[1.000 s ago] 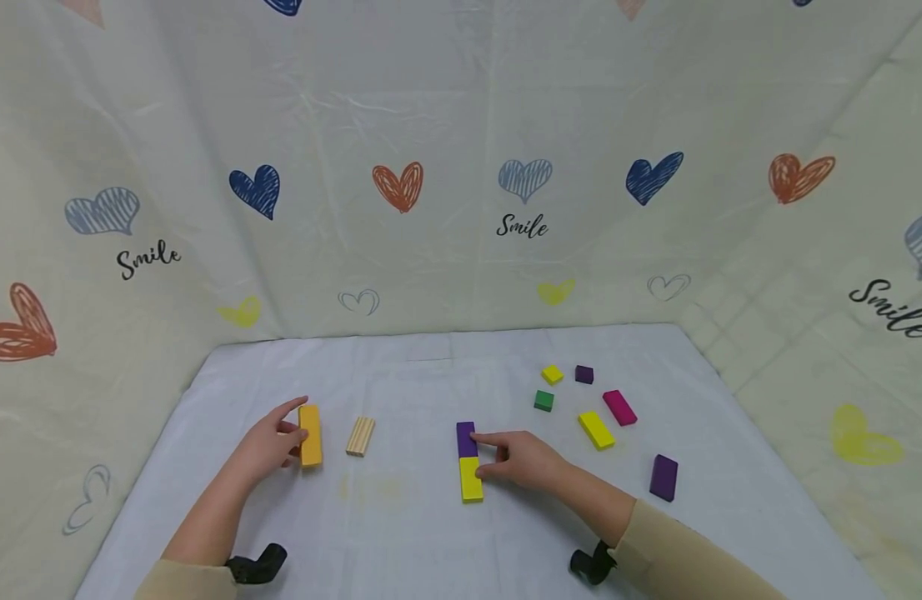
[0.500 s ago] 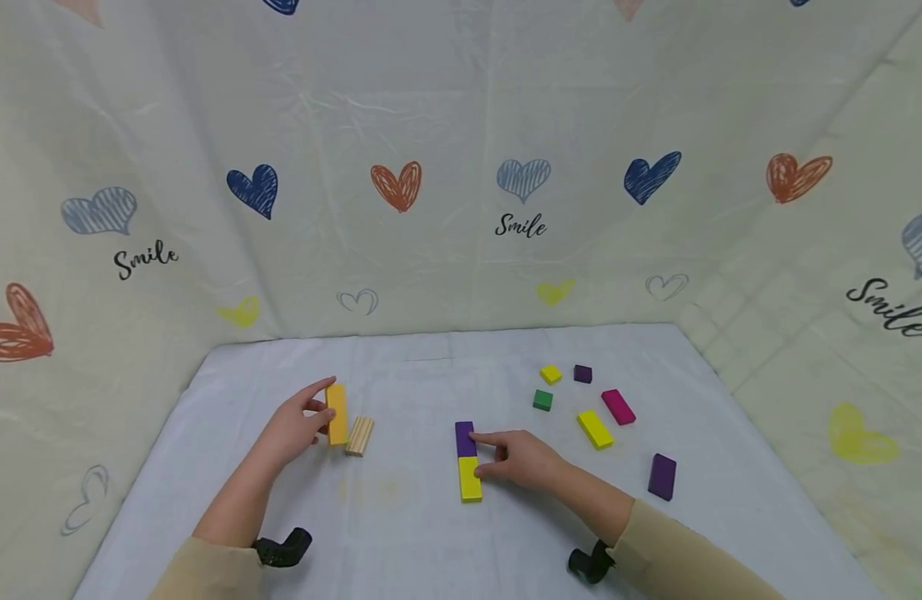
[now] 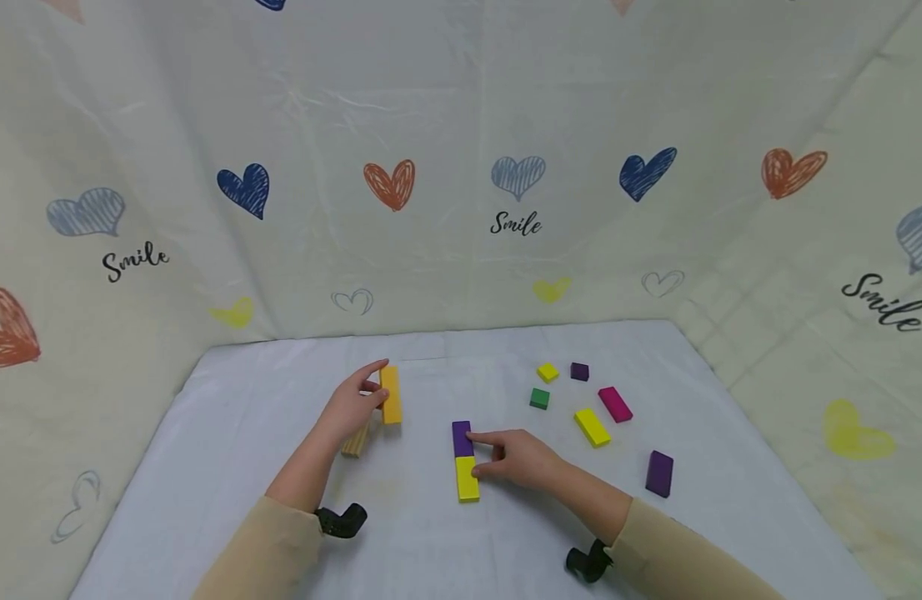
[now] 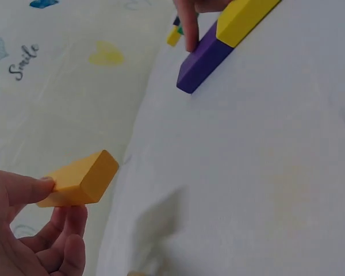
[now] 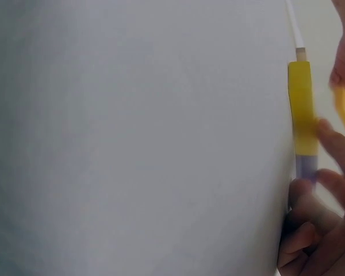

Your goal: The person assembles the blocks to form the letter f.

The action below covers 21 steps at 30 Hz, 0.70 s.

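Note:
My left hand [image 3: 352, 407] pinches an orange rectangular block [image 3: 391, 396] between thumb and fingers. In the left wrist view this block [image 4: 83, 179] is raised over the cloth, its shadow falling apart from it. At mid-table a purple block [image 3: 463, 439] and a yellow block [image 3: 467, 480] lie end to end in one line. My right hand [image 3: 524, 460] touches their right side, index fingertip at the purple block and thumb at the yellow one. Below my left hand is a pale striped wooden block [image 3: 355, 442], partly hidden by that hand.
On the right of the white cloth [image 3: 536, 550] lie a small yellow block [image 3: 548, 372], a small purple block [image 3: 579, 372], a green block [image 3: 539, 398], a pink block [image 3: 615, 404], a longer yellow block [image 3: 592, 427] and a larger purple block [image 3: 659, 474]. A printed curtain [image 3: 446, 250] stands behind.
My left hand has carried the orange block rightward and farther back, past the striped wooden block. My right hand and the two blocks beside it have stayed in place.

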Each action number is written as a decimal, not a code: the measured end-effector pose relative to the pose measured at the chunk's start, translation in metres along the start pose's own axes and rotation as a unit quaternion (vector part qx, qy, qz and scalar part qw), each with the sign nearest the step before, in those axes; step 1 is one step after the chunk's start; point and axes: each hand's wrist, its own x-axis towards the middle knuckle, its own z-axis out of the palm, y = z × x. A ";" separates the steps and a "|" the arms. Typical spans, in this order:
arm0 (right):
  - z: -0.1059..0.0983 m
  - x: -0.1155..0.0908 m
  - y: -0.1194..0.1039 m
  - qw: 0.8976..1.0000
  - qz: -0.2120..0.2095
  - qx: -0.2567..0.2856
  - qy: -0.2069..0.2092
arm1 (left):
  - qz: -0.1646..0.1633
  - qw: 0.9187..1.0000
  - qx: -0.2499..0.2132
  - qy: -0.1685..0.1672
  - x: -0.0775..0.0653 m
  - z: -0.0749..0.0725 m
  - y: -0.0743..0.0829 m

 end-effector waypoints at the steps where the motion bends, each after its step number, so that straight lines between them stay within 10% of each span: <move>1: 0.000 0.000 0.000 1.000 0.002 -0.001 -0.001 | 0.005 1.000 -0.005 0.000 0.003 0.005 0.002; 21: 0.000 0.001 -0.003 1.000 0.013 -0.005 0.000 | 0.056 0.998 -0.027 -0.022 0.045 0.078 0.024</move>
